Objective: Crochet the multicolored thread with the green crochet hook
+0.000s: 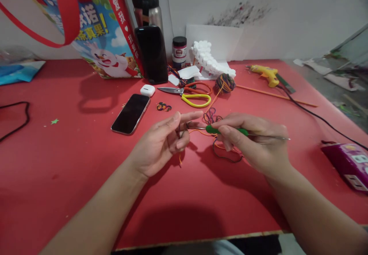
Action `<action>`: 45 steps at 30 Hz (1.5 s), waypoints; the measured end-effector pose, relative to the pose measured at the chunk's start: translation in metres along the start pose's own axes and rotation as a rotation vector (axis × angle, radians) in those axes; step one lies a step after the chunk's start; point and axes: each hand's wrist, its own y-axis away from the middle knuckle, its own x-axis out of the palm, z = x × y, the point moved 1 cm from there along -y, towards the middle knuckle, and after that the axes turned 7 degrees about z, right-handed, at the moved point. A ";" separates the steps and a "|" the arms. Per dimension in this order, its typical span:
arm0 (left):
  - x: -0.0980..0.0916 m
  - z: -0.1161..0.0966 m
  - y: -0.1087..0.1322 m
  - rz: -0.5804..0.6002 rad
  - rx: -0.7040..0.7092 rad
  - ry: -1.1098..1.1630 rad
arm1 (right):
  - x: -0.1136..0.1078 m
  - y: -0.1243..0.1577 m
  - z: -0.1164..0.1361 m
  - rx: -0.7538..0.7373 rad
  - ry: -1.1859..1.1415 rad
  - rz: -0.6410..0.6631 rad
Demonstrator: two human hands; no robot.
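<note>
the right hand (253,140) grips a green-handled metal crochet hook (230,131), while the half-curled left hand (163,142) pinches thin multicoloured yarn (214,132) above the red bench (71,163).

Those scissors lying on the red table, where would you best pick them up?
By the yellow handle loop, coming from the near right. The scissors lie flat with blades shut and pointing left, so the loops are the safe, open end; the yarn ball sits just beyond.
</note>
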 end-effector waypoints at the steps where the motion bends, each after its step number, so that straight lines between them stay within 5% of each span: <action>1: 0.000 -0.001 0.000 0.002 -0.002 0.017 | 0.001 0.001 0.000 0.006 -0.004 -0.004; 4: 0.001 -0.003 -0.001 0.003 0.001 0.022 | 0.000 0.001 0.000 0.047 -0.099 -0.051; 9: 0.004 -0.006 0.002 0.011 -0.001 -0.013 | -0.012 -0.010 0.001 -0.024 -0.316 -0.326; 12: 0.010 -0.006 0.004 0.044 -0.061 -0.039 | -0.014 -0.013 0.005 -0.042 -0.307 -0.351; 16: 0.018 -0.001 0.005 0.088 -0.136 -0.112 | -0.003 -0.006 0.009 0.033 0.012 -0.022; 19: 0.021 0.004 0.006 0.127 -0.191 -0.201 | 0.005 -0.002 0.009 -0.072 0.111 0.244; 29: 0.020 0.009 0.008 0.115 -0.312 -0.404 | 0.000 -0.005 0.003 -0.189 0.241 0.387; 40: 0.016 0.000 0.007 0.152 -0.217 -0.108 | 0.010 -0.003 0.004 -0.108 0.095 0.245; 45: 0.014 -0.006 0.009 0.176 -0.153 0.046 | 0.004 -0.005 0.001 0.101 -0.192 -0.057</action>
